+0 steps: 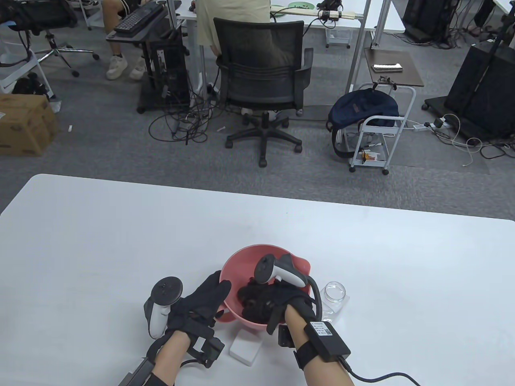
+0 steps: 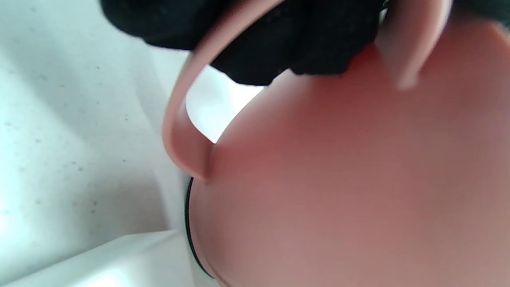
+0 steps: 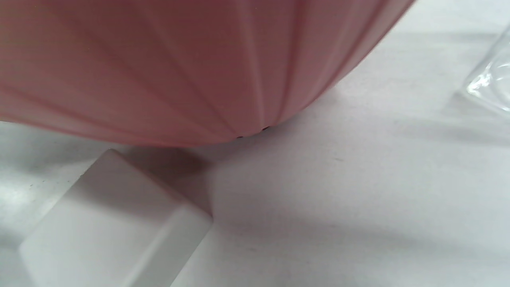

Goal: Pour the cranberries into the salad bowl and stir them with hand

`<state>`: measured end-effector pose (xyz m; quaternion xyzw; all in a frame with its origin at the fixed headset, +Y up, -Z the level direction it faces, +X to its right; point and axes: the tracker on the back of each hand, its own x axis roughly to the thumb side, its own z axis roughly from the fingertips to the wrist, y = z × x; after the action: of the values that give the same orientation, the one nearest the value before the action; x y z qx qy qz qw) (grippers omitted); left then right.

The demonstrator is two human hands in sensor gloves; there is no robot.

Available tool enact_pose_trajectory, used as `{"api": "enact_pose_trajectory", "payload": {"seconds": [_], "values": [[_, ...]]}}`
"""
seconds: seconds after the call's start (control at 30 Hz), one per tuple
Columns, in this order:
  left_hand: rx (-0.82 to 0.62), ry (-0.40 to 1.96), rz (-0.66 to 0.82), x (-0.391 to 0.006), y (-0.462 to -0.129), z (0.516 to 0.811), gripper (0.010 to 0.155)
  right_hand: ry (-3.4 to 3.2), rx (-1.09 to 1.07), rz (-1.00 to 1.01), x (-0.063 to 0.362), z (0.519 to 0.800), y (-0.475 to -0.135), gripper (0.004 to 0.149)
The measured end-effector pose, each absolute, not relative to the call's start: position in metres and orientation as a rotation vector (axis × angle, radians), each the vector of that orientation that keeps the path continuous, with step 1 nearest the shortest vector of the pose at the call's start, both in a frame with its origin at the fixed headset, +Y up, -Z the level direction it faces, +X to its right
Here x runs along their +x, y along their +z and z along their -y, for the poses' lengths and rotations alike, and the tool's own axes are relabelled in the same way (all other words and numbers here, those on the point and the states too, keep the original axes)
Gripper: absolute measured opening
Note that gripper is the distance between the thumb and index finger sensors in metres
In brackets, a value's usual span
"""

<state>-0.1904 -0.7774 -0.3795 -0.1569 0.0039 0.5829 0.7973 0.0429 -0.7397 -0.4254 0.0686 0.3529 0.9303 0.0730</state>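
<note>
Gloved right hand (image 1: 261,303) reaches down into the pink ribbed plastic salad bowl (image 1: 241,263) near the white counter's (image 1: 100,241) front edge, fingers hidden; left hand (image 1: 201,299) grips its looped handle (image 2: 179,131). The bowl looks light and slide-prone, best steadied there. Clear glass jar (image 1: 334,292) stands beside.

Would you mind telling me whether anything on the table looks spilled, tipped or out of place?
Nothing looks spilled. The pink bowl stands upright, the glass jar lies on its side right of it, apparently empty, and a white block sits against the bowl's near side.
</note>
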Motion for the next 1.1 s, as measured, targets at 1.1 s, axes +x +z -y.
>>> {"api": "enact_pose_trajectory", "payload": {"seconds": [1.1], "values": [[-0.349, 1.272, -0.027, -0.1926, -0.3799, 0.7784, 0.081, 2.796, 0.12, -1.08, 0.0431, 0.7374, -0.4296, 0.075]]}}
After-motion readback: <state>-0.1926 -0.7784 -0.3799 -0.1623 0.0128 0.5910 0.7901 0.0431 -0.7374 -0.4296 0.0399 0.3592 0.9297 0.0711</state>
